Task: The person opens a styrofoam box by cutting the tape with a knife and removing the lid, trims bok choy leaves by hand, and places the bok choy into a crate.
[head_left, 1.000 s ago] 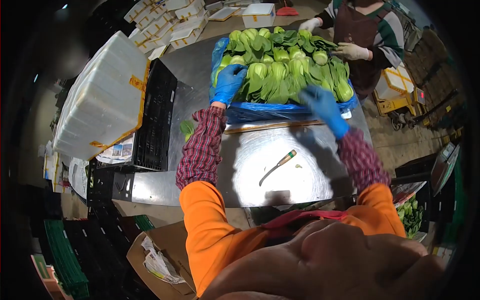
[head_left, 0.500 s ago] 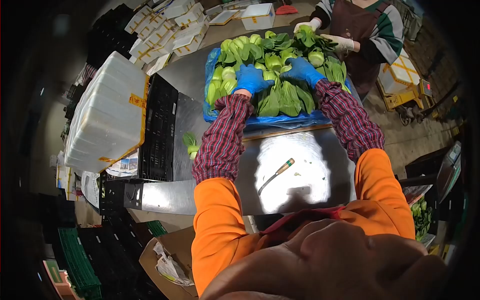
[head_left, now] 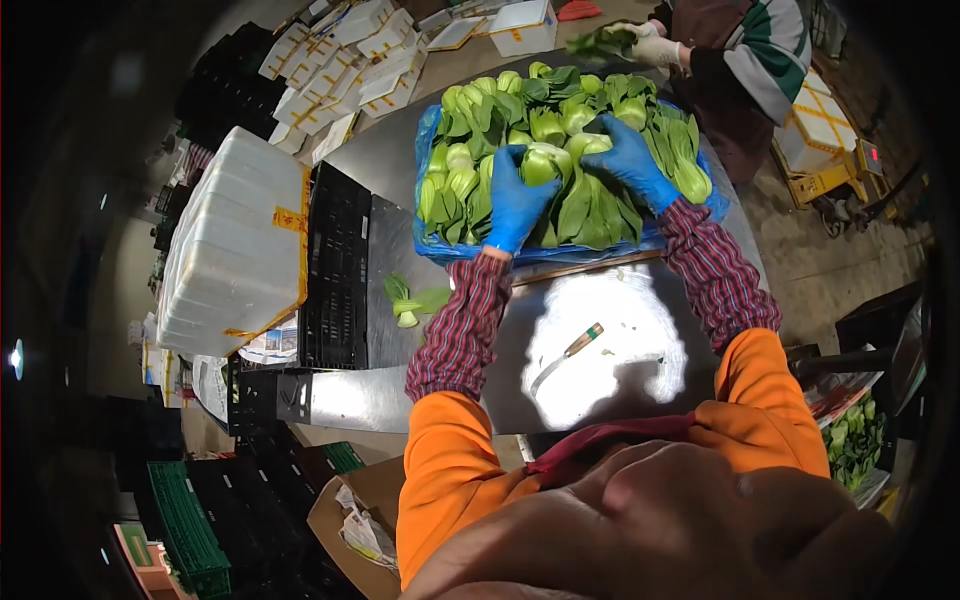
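Note:
My left hand (head_left: 520, 202), in a blue glove, has its thumb and fingers curled round the pale base of a bok choy (head_left: 546, 164) at the front of a packed crate. Beside it, my right hand (head_left: 636, 165), also gloved in blue, is closed about another bok choy (head_left: 588, 150), whose leaves hang toward me. Several more heads lie in rows around both hands. Blue plastic lining (head_left: 428, 240) shows along the crate's rim. On the steel table (head_left: 470, 345) nearer me lies a knife (head_left: 582, 342) with a wooden handle.
A loose bok choy (head_left: 408, 303) lies left of the crate. Farther left, a white foam box (head_left: 235, 240) leans by a black crate (head_left: 338, 265). Across the table a co-worker's gloved hands (head_left: 655, 48) hold greens. A yellow scale (head_left: 845, 178) stands at right.
My left hand has turned more upright and come nearer me around a bok choy. The co-worker has lifted greens from the crate and moved them away toward the back.

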`<state>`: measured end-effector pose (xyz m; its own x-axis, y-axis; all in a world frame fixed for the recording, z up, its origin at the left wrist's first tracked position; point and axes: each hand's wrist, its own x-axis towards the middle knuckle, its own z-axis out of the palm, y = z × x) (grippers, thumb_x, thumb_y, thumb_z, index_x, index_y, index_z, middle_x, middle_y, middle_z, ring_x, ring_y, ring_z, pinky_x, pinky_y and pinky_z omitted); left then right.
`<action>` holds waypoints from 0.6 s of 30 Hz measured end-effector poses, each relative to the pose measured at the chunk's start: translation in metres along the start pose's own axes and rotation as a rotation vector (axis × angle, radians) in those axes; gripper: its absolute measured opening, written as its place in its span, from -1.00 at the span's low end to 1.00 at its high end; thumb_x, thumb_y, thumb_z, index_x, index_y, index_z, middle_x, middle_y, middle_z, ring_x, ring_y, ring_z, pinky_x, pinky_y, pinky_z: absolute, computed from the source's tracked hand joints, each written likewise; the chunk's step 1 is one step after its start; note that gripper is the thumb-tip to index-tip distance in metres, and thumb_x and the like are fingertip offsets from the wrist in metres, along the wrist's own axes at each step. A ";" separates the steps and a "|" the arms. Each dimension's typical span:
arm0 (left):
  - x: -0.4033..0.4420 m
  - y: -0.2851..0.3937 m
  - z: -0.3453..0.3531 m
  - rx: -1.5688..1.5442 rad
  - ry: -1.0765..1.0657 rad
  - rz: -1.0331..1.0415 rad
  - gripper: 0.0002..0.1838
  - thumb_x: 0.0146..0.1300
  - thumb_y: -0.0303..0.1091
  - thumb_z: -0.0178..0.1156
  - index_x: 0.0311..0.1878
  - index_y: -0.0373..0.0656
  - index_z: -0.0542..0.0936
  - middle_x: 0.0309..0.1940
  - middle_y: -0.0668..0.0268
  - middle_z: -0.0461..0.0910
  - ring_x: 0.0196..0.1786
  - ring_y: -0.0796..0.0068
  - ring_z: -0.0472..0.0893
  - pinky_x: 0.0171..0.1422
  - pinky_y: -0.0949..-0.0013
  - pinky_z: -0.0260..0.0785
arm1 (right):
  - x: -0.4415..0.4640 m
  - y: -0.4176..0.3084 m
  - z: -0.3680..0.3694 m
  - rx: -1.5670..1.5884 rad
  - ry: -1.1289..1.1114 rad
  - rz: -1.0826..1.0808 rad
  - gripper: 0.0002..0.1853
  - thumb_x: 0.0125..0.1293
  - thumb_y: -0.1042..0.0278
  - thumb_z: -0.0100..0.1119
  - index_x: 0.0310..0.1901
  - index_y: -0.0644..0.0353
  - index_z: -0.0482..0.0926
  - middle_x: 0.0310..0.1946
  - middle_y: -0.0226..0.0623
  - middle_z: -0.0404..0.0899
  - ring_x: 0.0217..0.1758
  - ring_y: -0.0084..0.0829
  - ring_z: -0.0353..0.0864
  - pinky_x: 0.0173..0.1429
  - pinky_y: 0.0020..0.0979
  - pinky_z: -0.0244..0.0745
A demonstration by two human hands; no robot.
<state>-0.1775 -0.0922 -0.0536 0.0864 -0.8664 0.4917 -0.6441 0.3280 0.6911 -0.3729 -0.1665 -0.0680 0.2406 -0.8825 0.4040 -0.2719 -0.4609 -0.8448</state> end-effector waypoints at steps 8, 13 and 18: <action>-0.036 0.044 -0.058 -0.756 0.313 0.144 -0.32 -0.05 -0.30 0.35 0.17 -0.21 0.33 0.09 0.18 0.40 0.07 0.32 0.46 0.24 0.29 0.33 | -0.025 -0.047 -0.006 0.422 0.097 -0.062 -0.51 -0.02 0.43 0.34 0.01 0.27 0.47 -0.10 -0.27 0.55 -0.06 -0.48 0.53 0.04 -0.44 0.46; -0.079 0.064 -0.112 -1.610 0.161 -0.074 -0.41 0.24 -0.29 0.14 0.31 -0.21 0.22 0.20 0.18 0.35 0.17 0.34 0.42 0.32 0.31 0.27 | -0.030 -0.072 -0.019 0.828 0.113 -0.112 -0.59 0.12 0.44 0.24 0.04 0.28 0.46 -0.06 -0.22 0.56 -0.02 -0.38 0.56 0.14 -0.35 0.45; -0.119 0.036 -0.119 -1.954 -0.150 -0.408 -0.50 0.40 -0.16 -0.05 0.32 -0.18 0.25 0.21 0.05 0.36 0.08 0.21 0.49 0.16 0.29 0.43 | -0.097 -0.076 -0.008 1.569 -0.194 -0.250 -0.53 0.30 0.47 0.05 0.24 0.26 0.25 0.12 -0.17 0.42 0.15 -0.32 0.45 0.31 -0.32 0.32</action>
<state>-0.1204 0.0677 -0.0237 -0.1332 -0.9670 0.2171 0.9465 -0.0592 0.3172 -0.3825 -0.0467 -0.0399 0.2724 -0.7221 0.6359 0.9432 0.0698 -0.3248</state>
